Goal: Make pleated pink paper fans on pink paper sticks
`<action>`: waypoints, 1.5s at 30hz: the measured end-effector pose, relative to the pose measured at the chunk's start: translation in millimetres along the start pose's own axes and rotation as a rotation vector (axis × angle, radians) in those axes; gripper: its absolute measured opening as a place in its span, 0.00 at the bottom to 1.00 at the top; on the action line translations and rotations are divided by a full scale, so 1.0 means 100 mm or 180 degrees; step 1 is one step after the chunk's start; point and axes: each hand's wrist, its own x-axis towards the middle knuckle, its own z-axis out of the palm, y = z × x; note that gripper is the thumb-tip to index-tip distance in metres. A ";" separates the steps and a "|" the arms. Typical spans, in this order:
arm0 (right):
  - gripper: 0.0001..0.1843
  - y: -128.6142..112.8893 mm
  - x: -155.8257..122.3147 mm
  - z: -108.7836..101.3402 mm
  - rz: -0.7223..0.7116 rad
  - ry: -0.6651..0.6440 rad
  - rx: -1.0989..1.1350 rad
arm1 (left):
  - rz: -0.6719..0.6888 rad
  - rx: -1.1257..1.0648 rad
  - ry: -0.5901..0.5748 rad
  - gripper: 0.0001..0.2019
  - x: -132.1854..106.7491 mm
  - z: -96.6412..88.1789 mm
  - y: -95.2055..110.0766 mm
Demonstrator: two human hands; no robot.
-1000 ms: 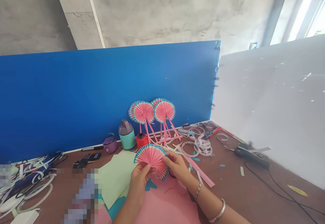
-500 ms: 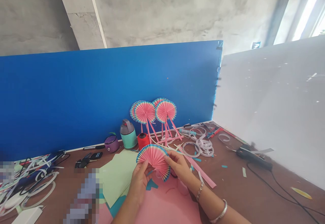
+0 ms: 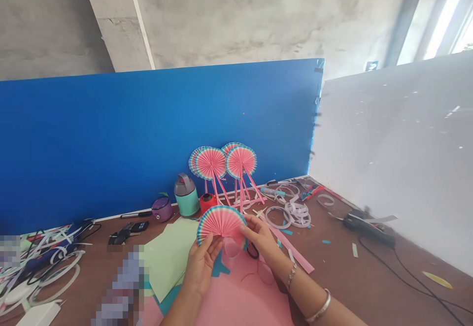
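A pleated paper fan (image 3: 220, 221), pink with a pale band and blue edge, is spread in a half circle between my two hands. My left hand (image 3: 204, 257) is closed on its lower left end. With thumb and fingers, my right hand (image 3: 258, 237) pinches the right end. Below the fan lie pink paper sheets (image 3: 244, 296) and a small blue paper scrap (image 3: 220, 266). A dark scissors handle (image 3: 253, 251) shows beside my right hand. Several finished round fans (image 3: 211, 163) with pink sticks lean against the blue partition behind.
Pale green sheets (image 3: 170, 254) lie left of my hands. A teal flask (image 3: 186, 199), a purple pot (image 3: 161, 209) and a red container (image 3: 208, 202) stand at the back. Tape rolls and curled strips (image 3: 297, 213) lie right, near a power strip with cables (image 3: 369, 228).
The fan's right end has come up, so the fan now forms an even arch instead of drooping right. Both hands keep their hold and have shifted only slightly.
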 end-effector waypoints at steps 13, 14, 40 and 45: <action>0.19 -0.05 0.02 -0.03 0.0493 0.0152 -0.0081 | 0.0219 0.0255 -0.0352 0.16 0.02 -0.06 0.07; 0.18 -0.07 0.02 -0.03 0.0528 0.0172 -0.0025 | 0.0302 0.0327 -0.0373 0.18 0.03 -0.06 0.10; 0.16 -0.07 -0.03 0.05 0.0893 -0.0138 0.0069 | 0.0357 0.0078 0.0159 0.17 0.04 -0.01 0.09; 0.17 0.01 -0.08 0.12 0.1082 -0.0516 -0.0121 | 0.0370 0.0253 -0.0002 0.19 0.01 0.02 0.08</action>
